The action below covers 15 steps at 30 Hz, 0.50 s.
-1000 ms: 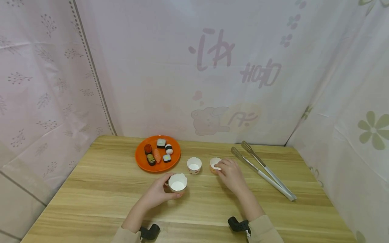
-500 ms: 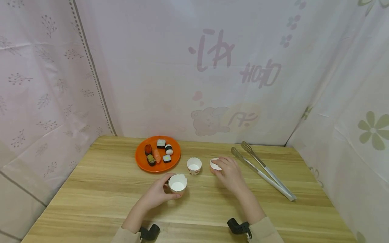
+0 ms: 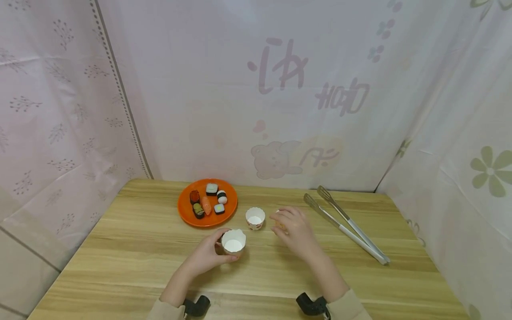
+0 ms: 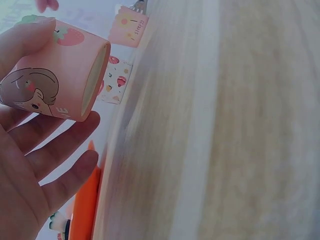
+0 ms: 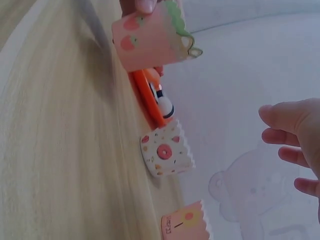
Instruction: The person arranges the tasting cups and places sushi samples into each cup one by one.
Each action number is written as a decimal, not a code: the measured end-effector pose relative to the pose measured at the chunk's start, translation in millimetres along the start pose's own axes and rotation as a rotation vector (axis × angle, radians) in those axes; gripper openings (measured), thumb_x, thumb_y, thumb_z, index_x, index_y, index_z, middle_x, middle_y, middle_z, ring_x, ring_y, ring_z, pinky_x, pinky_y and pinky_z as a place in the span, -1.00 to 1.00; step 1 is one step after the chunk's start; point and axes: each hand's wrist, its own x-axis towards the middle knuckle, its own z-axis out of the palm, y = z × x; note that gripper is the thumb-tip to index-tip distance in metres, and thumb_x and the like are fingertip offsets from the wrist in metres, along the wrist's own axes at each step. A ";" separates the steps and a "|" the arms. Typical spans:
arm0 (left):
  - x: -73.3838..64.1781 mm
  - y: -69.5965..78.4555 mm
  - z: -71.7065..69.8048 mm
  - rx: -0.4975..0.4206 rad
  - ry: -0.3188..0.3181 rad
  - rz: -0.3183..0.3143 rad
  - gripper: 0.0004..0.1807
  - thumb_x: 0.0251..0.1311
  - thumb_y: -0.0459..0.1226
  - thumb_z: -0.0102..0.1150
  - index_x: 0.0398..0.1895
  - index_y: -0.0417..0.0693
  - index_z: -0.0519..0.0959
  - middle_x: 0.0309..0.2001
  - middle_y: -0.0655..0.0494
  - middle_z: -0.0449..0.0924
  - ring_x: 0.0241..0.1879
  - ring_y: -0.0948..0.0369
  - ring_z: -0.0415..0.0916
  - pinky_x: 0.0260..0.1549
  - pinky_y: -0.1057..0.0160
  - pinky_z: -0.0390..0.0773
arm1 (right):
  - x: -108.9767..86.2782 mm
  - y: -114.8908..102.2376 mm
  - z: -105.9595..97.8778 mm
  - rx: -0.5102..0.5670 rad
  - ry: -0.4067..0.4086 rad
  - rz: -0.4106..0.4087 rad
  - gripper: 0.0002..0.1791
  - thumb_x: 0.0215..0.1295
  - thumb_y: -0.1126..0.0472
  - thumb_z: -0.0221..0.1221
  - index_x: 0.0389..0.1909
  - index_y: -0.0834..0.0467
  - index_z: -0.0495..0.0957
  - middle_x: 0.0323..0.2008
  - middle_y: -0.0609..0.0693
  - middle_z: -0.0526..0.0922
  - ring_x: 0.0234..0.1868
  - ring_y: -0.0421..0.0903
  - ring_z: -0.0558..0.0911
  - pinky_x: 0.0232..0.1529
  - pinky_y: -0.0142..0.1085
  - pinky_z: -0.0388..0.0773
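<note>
In the head view my left hand (image 3: 204, 254) holds a pink paper baking cup (image 3: 234, 242) upright over the table, thumb on the near side and fingers behind. Strawberries and a cartoon face decorate this cup's wall (image 4: 75, 60) in the left wrist view. My right hand (image 3: 297, 233) hovers by a peach-coloured paper cup (image 5: 186, 222), mostly hiding it from the head camera. Its fingers (image 5: 287, 117) are loosely bent and apart from the cup in the right wrist view. A white patterned paper cup (image 3: 255, 218) stands between the hands, slightly farther back.
An orange plate (image 3: 212, 222) with several sushi pieces sits at the back left of the wooden table (image 3: 120, 258). Metal tongs (image 3: 352, 236) lie spread on the right. A printed curtain (image 3: 192, 111) hangs behind the table's far edge.
My right hand has come off the peach-coloured cup's rim, rising and shifting slightly left. The left hand keeps the pink cup in the same place.
</note>
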 end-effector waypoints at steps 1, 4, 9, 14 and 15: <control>-0.1 0.2 -0.1 0.000 0.000 -0.001 -0.21 -0.11 -0.02 0.51 0.23 0.04 0.40 0.04 0.29 0.51 0.01 0.18 0.44 0.01 0.01 0.44 | 0.8 -2.5 -0.4 0.004 -0.004 -0.004 -0.63 -0.01 0.26 0.43 -0.11 0.13 0.66 -0.15 0.01 0.68 0.04 0.09 0.54 0.15 0.10 0.37; -0.4 0.6 -0.4 0.003 -0.002 0.000 -0.22 -0.11 0.00 0.51 0.23 0.05 0.41 0.04 0.30 0.51 0.01 0.20 0.44 0.01 0.02 0.44 | 3.0 -10.3 -2.2 0.015 -0.019 -0.012 -0.64 0.01 0.24 0.43 -0.11 0.15 0.66 -0.12 0.02 0.68 0.05 0.09 0.53 0.16 0.08 0.37; -0.4 0.9 -0.5 0.010 -0.001 0.007 -0.21 -0.11 0.02 0.50 0.23 0.05 0.41 0.04 0.30 0.51 0.00 0.21 0.44 0.00 0.04 0.46 | 5.2 -19.9 -2.4 0.012 -0.042 -0.048 -0.66 0.02 0.23 0.43 -0.12 0.13 0.66 -0.13 0.00 0.68 0.06 0.05 0.53 0.15 0.04 0.39; 0.3 1.0 0.3 0.014 -0.001 0.011 -0.21 -0.11 0.00 0.51 0.23 0.04 0.40 0.05 0.30 0.51 0.01 0.22 0.45 0.00 0.05 0.47 | 6.3 -28.5 -2.4 0.026 -0.063 -0.088 -0.68 0.06 0.21 0.40 -0.12 0.11 0.66 -0.14 -0.06 0.68 0.06 0.01 0.53 0.17 -0.06 0.38; 0.4 1.1 0.5 0.014 -0.001 0.010 -0.21 -0.11 -0.01 0.51 0.23 0.03 0.40 0.05 0.30 0.51 0.01 0.22 0.45 0.00 0.05 0.48 | 6.2 -30.4 -2.3 0.033 -0.070 -0.095 -0.68 0.07 0.20 0.40 -0.11 0.11 0.66 -0.13 -0.06 0.68 0.06 0.01 0.52 0.17 -0.06 0.37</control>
